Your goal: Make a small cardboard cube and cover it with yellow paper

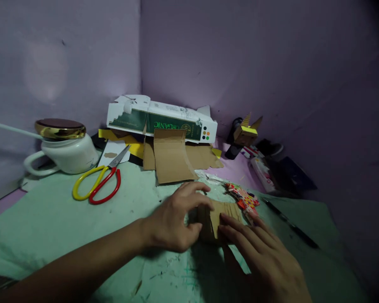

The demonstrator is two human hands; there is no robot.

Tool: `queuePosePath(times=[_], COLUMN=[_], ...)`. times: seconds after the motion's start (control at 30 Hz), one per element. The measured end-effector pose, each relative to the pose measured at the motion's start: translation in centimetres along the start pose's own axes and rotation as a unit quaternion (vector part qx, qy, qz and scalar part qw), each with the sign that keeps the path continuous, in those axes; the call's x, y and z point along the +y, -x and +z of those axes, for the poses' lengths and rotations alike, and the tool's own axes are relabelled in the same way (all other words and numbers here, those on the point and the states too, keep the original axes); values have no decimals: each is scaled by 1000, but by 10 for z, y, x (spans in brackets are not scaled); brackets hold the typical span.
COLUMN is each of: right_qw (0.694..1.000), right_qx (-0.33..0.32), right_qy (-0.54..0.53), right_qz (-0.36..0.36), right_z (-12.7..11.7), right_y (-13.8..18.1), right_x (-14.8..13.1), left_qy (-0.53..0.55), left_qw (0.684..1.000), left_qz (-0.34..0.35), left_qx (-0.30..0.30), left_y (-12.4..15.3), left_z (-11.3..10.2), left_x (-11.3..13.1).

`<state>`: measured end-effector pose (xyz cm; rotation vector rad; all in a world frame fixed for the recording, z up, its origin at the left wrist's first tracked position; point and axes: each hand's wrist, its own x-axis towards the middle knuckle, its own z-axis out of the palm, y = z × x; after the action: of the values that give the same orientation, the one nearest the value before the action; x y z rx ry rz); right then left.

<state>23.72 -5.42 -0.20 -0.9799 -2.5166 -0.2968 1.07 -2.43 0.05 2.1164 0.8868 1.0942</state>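
A small brown cardboard piece (219,216) lies on the green cutting mat (66,227) in front of me. My left hand (177,219) curls over its left end, fingers and thumb pinching the edge. My right hand (265,256) lies on its right side, fingers stretched out flat and pressing down on it. A scrap of patterned red paper (244,200) sits just beyond the cardboard, touching its far right corner.
Red and yellow scissors (97,183) lie at the left of the mat, a white pot with a gold lid (63,147) behind them. A green and white carton (161,118) and cardboard sheets (173,160) stand at the back. A black pen (287,223) lies right.
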Motion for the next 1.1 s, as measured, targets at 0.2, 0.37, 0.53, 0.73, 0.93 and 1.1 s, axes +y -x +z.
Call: queuePosePath(times=[0.2,0.37,0.53,0.73,0.93,1.1], right_qw=[998,989,975,963,960,958], right_qx=[8,1,13,70,84,109], right_qy=[-56,-134,-197,-244,-255,-251], right_qz=[20,55,99,90,84,86], right_z=[0,-7,-14,-9,-3,0], right_y=[-2,-8,-9,0,4,6], right_x=[0,3,12,20,26,27], left_qy=[-167,-259,-280,-278,-265,-276], left_qw=[974,950,944,947,946,940], left_qz=[150,176,176,161,185,199], left_qx=[-30,-7,-17,-9,31,36], left_y=[3,1,-1,1,2,0], left_z=[12,21,25,31,34,33], left_x=[12,17,21,22,21,21])
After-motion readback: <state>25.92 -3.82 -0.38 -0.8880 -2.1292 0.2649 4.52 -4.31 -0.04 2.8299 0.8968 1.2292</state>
